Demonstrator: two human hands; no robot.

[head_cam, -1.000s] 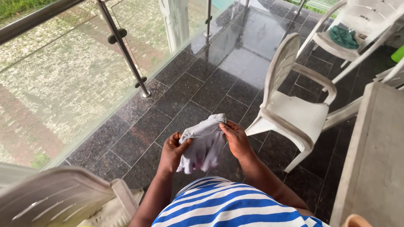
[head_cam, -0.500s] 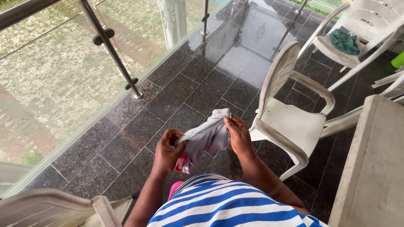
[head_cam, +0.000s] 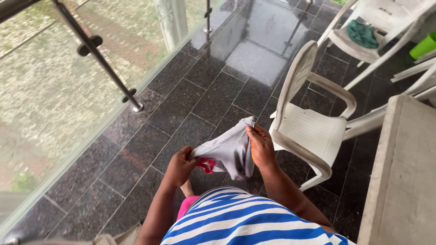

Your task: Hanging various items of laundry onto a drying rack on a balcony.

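Head view: grey cloth [head_cam: 229, 152] now lower, bunched.

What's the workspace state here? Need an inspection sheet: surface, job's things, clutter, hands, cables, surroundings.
Surface: dark speckled tile floor, glossy, with reflections.
Job's things: pale grey garment with a pink part at its lower edge, held up off the floor between both hands.
Clutter: green cloth on the seat of the far white chair; green container at the right edge.
Hands: left hand grips the garment's lower corner; right hand grips its upper edge.
Cables: nothing seen.
Surroundings: glass railing with metal post on the left; near white chair beside the person; pale concrete slab on the right.
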